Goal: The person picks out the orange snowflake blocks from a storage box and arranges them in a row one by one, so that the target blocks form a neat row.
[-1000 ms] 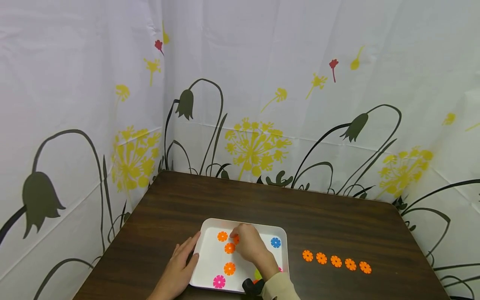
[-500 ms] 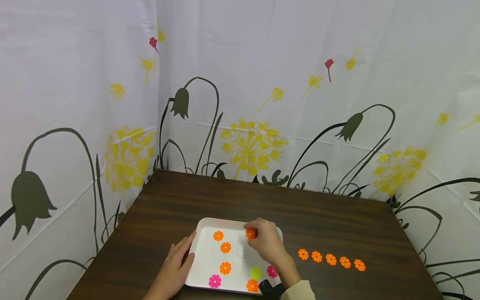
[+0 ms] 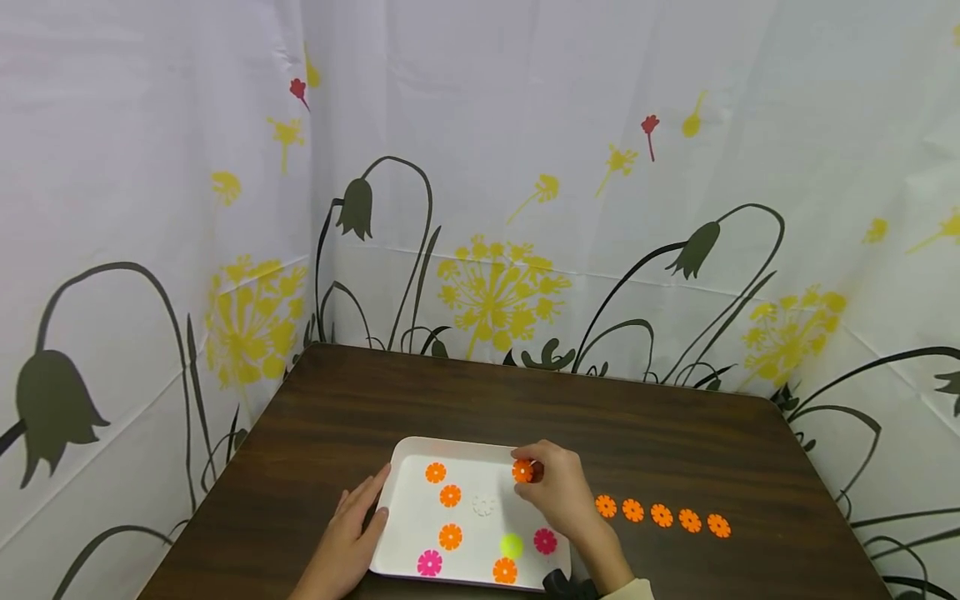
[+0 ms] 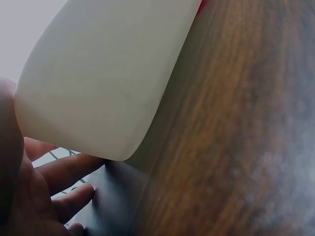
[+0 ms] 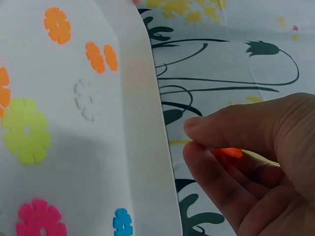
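My right hand (image 3: 558, 492) pinches an orange notched disc (image 3: 522, 471) between thumb and fingers, above the back right part of a shallow white tray (image 3: 457, 450). In the right wrist view only a sliver of that orange piece shows behind the fingers. My left hand (image 3: 348, 529) rests along the tray's left edge, fingers fairly straight. Inside the tray lie several orange discs (image 3: 450, 537), a white one (image 3: 483, 505), a lime disc (image 3: 512, 546) and two pink ones (image 3: 430, 563). A blue disc (image 5: 122, 223) shows in the right wrist view; my right hand hides it in the head view.
Right of the tray, a row of several orange discs (image 3: 662, 516) lies on the dark wooden table (image 3: 420, 383). A white curtain (image 3: 600, 83) with printed flowers hangs behind the table and along its sides.
My right hand has picked up an orange disc from the tray's upper middle and carried it rightward. The white disc has come into sight. My left hand stays at the tray's edge.
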`<control>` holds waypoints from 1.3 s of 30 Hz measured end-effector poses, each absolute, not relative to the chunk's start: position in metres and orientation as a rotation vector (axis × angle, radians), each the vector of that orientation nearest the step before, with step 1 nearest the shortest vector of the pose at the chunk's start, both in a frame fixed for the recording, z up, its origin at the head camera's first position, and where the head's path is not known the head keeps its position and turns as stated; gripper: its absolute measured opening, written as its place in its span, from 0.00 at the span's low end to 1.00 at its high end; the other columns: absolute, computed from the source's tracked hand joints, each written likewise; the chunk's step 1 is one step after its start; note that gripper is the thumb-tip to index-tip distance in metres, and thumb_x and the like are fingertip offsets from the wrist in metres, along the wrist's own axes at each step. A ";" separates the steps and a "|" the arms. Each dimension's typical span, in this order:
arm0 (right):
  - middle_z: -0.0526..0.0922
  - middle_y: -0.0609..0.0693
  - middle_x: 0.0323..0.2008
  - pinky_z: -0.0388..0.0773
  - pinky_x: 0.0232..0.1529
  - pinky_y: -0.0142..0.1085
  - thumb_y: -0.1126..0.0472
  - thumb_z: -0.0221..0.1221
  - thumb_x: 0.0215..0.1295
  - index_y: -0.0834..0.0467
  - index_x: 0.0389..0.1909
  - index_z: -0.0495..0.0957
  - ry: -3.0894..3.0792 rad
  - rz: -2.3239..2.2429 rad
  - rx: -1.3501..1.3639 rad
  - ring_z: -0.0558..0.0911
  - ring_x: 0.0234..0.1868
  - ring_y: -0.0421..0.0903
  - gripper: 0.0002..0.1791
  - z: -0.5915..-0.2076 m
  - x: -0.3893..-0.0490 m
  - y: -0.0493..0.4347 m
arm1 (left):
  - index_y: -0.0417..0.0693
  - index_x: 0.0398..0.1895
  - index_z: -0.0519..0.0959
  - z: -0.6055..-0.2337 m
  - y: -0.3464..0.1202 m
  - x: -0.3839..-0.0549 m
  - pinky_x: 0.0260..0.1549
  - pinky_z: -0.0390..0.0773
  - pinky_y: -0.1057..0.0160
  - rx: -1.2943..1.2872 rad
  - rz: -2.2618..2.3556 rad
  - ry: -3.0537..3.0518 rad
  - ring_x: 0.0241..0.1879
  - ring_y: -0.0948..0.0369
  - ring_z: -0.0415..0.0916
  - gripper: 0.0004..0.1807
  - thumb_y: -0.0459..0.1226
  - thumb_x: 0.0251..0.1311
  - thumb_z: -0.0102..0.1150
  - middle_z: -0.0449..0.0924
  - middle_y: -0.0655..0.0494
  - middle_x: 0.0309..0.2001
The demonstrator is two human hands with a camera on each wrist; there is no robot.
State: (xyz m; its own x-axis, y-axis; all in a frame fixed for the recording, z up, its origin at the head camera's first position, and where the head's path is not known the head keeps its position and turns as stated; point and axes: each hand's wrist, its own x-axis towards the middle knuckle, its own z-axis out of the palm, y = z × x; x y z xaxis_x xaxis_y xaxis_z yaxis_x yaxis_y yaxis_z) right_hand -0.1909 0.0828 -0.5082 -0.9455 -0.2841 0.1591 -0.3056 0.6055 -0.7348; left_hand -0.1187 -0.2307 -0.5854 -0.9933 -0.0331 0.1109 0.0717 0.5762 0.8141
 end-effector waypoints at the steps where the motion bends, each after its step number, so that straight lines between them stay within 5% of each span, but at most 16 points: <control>1: 0.85 0.47 0.37 0.82 0.33 0.27 0.75 0.76 0.52 0.61 0.49 0.89 -2.788 1.283 0.501 0.78 0.32 0.41 0.21 -0.507 -0.190 0.084 | 0.53 0.81 0.67 -0.585 -0.231 -0.119 0.77 0.46 0.26 -0.039 -1.393 -2.681 0.77 0.36 0.62 0.32 0.34 0.74 0.58 0.71 0.43 0.76; 14: 0.85 0.48 0.36 0.84 0.37 0.25 0.77 0.77 0.48 0.59 0.45 0.90 -2.721 1.269 0.422 0.79 0.32 0.40 0.21 -0.503 -0.178 0.101 | 0.52 0.81 0.68 -0.586 -0.230 -0.119 0.77 0.46 0.26 -0.039 -1.393 -2.680 0.77 0.35 0.62 0.32 0.34 0.74 0.58 0.71 0.42 0.76; 39: 0.87 0.45 0.36 0.82 0.32 0.27 0.62 0.80 0.55 0.56 0.46 0.83 -2.797 1.247 0.176 0.80 0.35 0.42 0.20 -0.509 -0.160 0.138 | 0.51 0.80 0.68 -0.585 -0.230 -0.118 0.76 0.46 0.26 -0.046 -1.400 -2.664 0.77 0.35 0.63 0.32 0.33 0.74 0.57 0.70 0.40 0.76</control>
